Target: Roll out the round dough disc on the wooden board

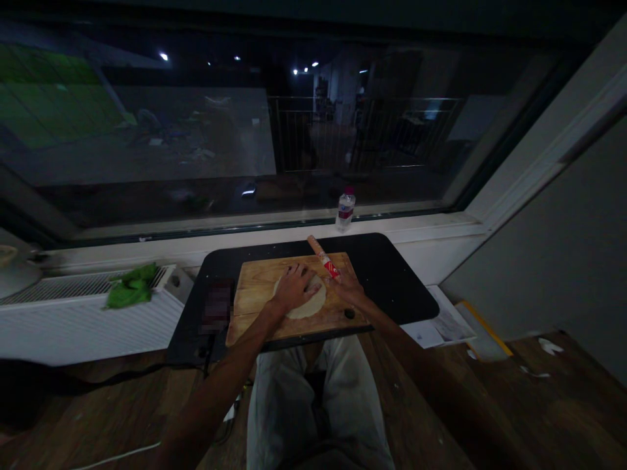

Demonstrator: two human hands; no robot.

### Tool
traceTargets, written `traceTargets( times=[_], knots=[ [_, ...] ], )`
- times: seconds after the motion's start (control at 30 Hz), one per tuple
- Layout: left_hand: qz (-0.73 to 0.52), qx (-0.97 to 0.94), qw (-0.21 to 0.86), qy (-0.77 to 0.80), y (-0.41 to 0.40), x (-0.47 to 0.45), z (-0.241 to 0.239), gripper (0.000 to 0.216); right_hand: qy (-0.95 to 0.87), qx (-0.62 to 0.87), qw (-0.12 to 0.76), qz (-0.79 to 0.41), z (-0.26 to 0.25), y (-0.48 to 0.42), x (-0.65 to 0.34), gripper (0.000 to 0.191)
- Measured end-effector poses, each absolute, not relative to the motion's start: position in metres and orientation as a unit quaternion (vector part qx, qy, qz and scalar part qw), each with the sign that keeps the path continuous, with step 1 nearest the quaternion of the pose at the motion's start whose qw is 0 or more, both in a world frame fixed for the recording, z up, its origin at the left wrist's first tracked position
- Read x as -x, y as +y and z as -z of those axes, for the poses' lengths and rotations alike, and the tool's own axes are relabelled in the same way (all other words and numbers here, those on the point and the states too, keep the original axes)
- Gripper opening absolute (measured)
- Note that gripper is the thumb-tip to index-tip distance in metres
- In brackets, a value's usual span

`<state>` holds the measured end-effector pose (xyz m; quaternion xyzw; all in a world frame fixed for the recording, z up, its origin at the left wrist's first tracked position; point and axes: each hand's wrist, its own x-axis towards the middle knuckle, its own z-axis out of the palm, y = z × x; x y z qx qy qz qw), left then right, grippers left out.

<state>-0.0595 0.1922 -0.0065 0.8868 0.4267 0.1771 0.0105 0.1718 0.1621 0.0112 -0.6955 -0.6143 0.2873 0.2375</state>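
Observation:
A round, flat sheet of dough (309, 308) lies on a wooden cutting board (257, 275). Across its upper left part rests my left hand (294, 287), its fingers spread over the dough. My right hand (347, 287) is wrapped round the near end of a wooden rolling pin (316, 246) with a red and white wrapper or label. The pin slants away to the upper left, past the board's far edge, beside the dough rather than over it. Part of the dough is hidden under my left hand.
The board sits on a black table (392, 277) below a wide window. On the sill stands a water bottle (345, 209) with a pink cap. To the left, a green cloth (132, 287) hangs on a white radiator (98, 326). A blurred dark object (217, 305) lies left of the board.

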Motion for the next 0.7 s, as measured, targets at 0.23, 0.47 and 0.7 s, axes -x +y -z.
traceTargets(
  times=[0.23,0.47,0.7],
  knots=[
    [-0.172,-0.910,0.049,0.373,0.1978,0.0604,0.0038,0.045,-0.596,0.707,0.239,-0.297,-0.0144,0.1611,-0.1698,0.042],
    [-0.169,-0.912,0.038,0.373,0.1964,0.0602,0.0045,0.046,-0.618,0.697,0.232,-0.281,-0.0117,0.1619,-0.1719,0.037],
    [-0.161,-0.914,0.045,0.370,0.1955,0.0613,0.0037,0.049,-0.625,0.690,0.237,-0.279,-0.0163,0.1595,-0.1697,0.036]
  ],
)
